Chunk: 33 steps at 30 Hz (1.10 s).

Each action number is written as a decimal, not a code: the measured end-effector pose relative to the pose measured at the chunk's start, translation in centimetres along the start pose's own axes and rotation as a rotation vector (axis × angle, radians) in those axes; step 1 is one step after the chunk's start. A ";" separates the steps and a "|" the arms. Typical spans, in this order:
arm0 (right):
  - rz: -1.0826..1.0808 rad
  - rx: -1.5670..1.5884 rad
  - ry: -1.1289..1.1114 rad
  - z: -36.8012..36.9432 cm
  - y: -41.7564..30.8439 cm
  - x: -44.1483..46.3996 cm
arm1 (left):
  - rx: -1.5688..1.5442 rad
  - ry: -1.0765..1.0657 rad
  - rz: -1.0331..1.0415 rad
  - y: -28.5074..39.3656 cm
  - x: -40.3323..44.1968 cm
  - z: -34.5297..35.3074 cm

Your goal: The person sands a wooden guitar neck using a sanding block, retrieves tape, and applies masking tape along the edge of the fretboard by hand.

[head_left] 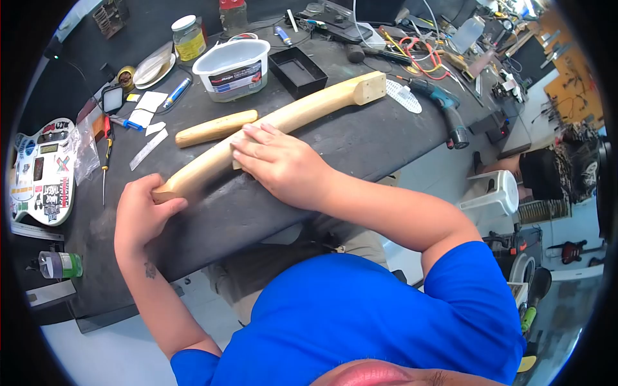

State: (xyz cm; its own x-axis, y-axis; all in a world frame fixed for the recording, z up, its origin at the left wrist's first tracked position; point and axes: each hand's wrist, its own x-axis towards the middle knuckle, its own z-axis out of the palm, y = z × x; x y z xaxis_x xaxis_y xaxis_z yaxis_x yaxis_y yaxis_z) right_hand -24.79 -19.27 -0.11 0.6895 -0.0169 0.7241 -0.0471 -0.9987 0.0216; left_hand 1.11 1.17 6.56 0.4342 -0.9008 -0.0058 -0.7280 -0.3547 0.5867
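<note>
A pale wooden guitar neck lies slantwise over the bench, its rounded back facing up and its heel with screw holes at the far right. My left hand is closed round the near left end, thumb on the front side. Across the middle of the neck rests my right hand, fingers together and bent over the wood. Under its fingertips shows the edge of a small tan piece, perhaps sandpaper, mostly hidden. Just behind the neck is a short rounded wooden stick, close to the right fingertips.
Behind the neck stand a clear plastic tub and a black open box. A cordless drill lies right of the heel. At left are a screwdriver, a metal ruler and a stickered guitar body. Cables and tools crowd the back right.
</note>
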 end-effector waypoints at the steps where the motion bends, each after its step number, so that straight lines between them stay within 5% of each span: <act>1: -0.003 0.016 0.004 0.0 0.7 0.5 | -0.029 0.002 -0.019 0.0 0.0 0.0; 9: 0.373 -0.261 0.033 -4.7 12.9 -4.5 | 0.078 0.053 0.041 0.2 -0.8 0.0; 17: -0.046 0.278 0.090 5.4 -5.7 5.6 | 0.083 0.049 0.035 0.4 -0.6 0.0; 23: -0.073 0.494 0.061 6.3 -7.2 6.5 | 0.073 0.076 0.039 0.0 -0.9 0.3; 27: -0.173 0.726 -0.409 1.9 -4.0 5.4 | 0.229 0.048 -0.006 1.4 -1.4 0.1; 31: 0.309 0.947 -0.070 -4.7 -1.6 2.8 | 0.254 0.122 0.058 1.2 -1.8 0.2; 32: 0.753 1.346 -0.049 -5.4 0.3 0.6 | 0.239 0.117 0.053 1.3 -1.9 0.1; 33: 1.099 1.257 0.221 -6.0 0.4 2.0 | 0.238 0.109 0.038 1.4 -2.0 0.1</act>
State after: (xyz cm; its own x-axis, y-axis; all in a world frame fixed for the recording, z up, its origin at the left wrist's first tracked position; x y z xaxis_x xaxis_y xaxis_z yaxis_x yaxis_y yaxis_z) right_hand -27.81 -19.42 5.49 0.6115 -0.7849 0.0999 0.2376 0.0617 -0.9694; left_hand -0.87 2.45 7.34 0.4493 -0.8869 0.1072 -0.8435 -0.3817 0.3779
